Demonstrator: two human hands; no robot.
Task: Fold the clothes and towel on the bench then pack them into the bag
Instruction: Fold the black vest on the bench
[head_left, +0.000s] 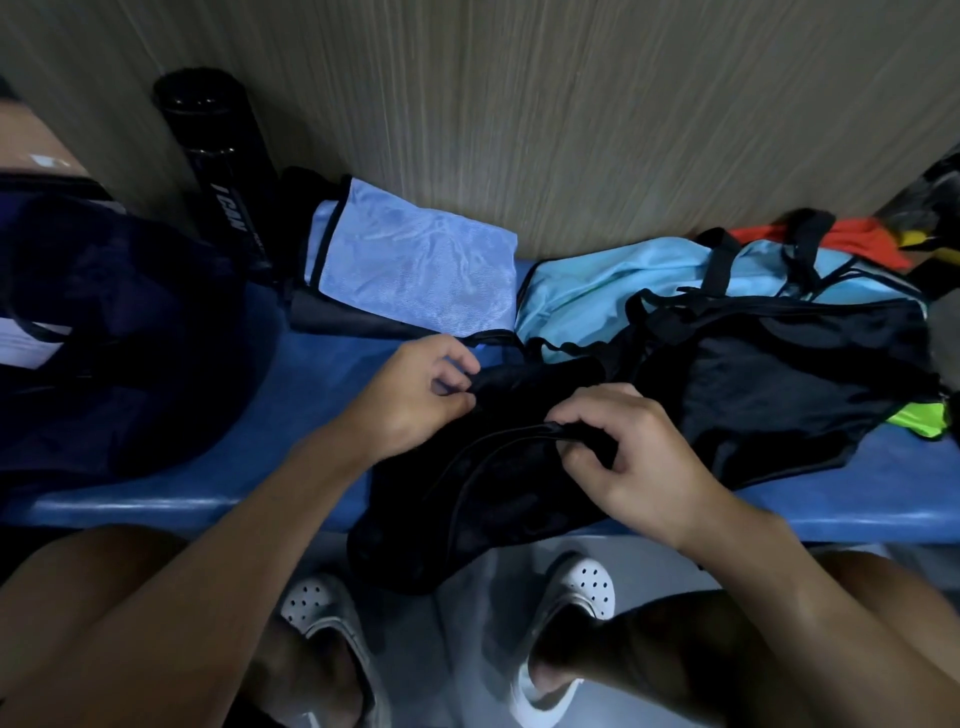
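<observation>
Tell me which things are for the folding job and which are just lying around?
Job: black garment, gripped by left hand and right hand; folded light blue mesh garment; light blue bag; bench.
Lying about: black bottle; white paper.

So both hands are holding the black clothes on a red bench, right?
Not quite. The bench is blue, not red, as the head view shows. The rest is right: the left hand and the right hand both pinch the black clothes lying on it.
</observation>
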